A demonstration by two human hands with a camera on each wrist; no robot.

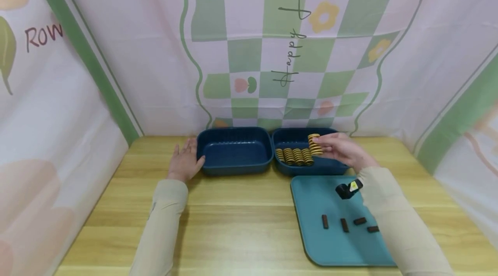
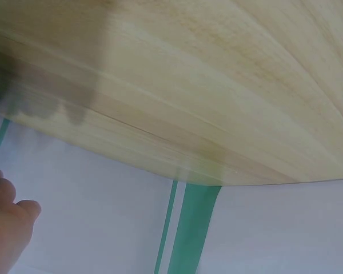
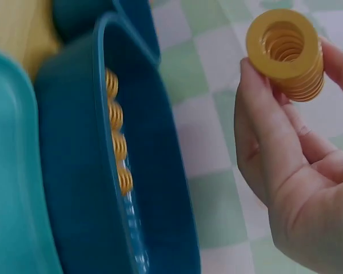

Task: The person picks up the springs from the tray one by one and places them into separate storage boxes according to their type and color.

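My right hand (image 1: 342,148) pinches a yellow coil spring (image 3: 303,80) between thumb and fingers, above the right blue bin (image 1: 311,170). The spring's flat end ring and hollow core show in the right wrist view. Inside that bin, several matching yellow springs (image 1: 297,157) stand in a row along the near left side. My left hand (image 1: 183,164) rests with fingers extended at the left end of another blue bin (image 1: 233,170), its thumb at the wall. That left bin holds nothing. Only part of the left hand (image 2: 8,222) enters the left wrist view.
A teal tray (image 1: 311,241) lies in front of the right bin, partly covered by my right sleeve. Several small dark ridged bars (image 1: 344,225) are scattered on it. A patterned cloth (image 1: 245,55) hangs behind the wooden table (image 1: 233,224), with more cloth at both sides.
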